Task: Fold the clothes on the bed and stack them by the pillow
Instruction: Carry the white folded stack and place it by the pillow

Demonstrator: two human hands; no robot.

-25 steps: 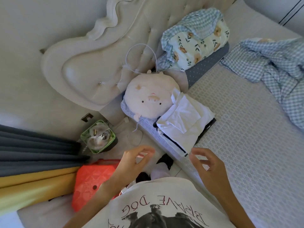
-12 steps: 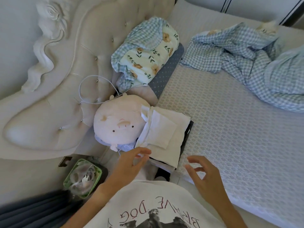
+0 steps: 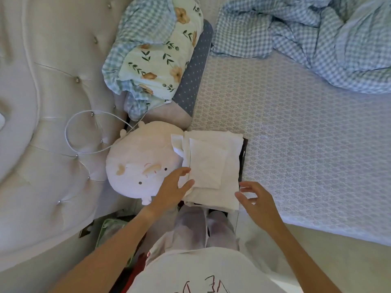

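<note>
So the stack of folded clothes sits on the near-left corner of the bed, butted right up against the pig plush pillow on its left. White pieces on top, a dark one peeking out along the right edge and near end.

Key relation imo: the stack lies just far of both hands, between them. Left hand is at the stack's near-left corner, fingers straight and loosely spread, tips touching or nearly touching the white fabric, can't tell which. Right hand hangs just off the near-right corner, fingers relaxed w/ a slight curl, holding nothing. Left is nearer, prob by a hair.

Stack's long axis runs near-to-far, roughly parallel to the headboard, w/ the short near end pointing at the person. So any squaring-up would be a squeeze from left and right.

Only loose cloth in view is the blue gingham heap at far right, looks like bedding tbh.
</note>
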